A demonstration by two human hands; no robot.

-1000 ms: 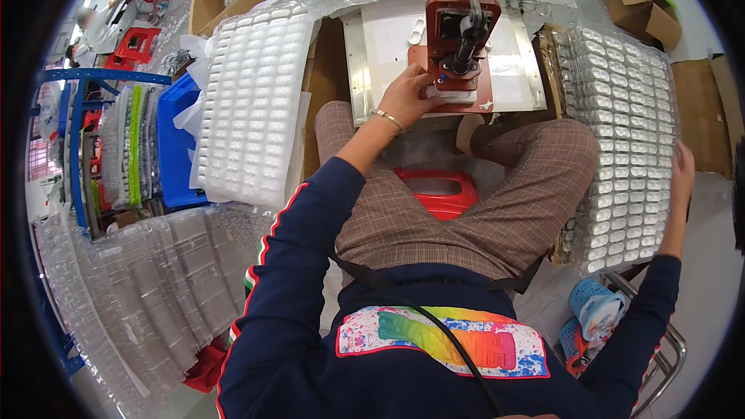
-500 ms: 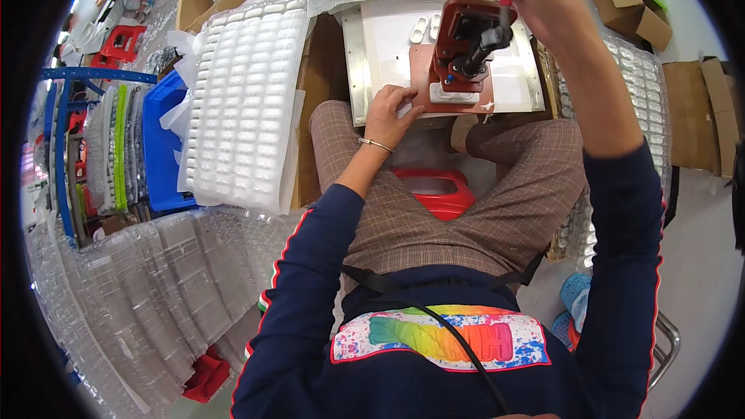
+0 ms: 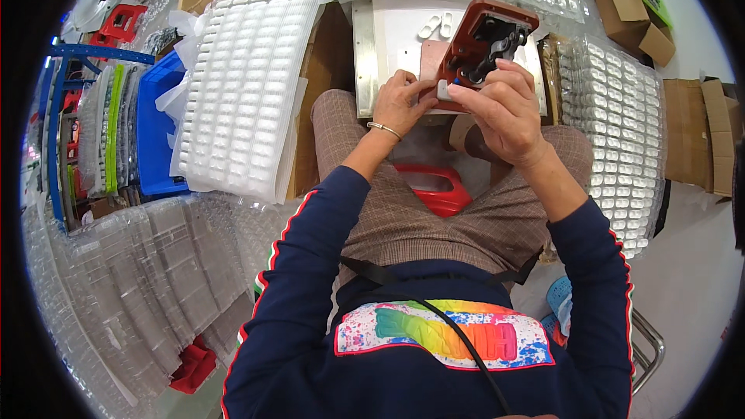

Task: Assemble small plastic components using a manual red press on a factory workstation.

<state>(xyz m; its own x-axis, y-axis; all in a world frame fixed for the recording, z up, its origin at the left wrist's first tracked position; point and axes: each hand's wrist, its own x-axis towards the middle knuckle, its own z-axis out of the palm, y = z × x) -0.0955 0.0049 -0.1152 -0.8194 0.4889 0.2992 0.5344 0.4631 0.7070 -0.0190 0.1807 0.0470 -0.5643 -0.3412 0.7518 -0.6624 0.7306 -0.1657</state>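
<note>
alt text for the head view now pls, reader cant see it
A seated person has the left hand and right hand at a small white piece by a red-brown press; which grips it is unclear. Two white pieces lie farther back on the table, with stacked trays on both sides.

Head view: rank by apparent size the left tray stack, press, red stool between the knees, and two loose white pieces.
1. Tray stack
2. Press
3. Stool (visible part)
4. White pieces: the two look alike, so unranked between themselves.
</note>
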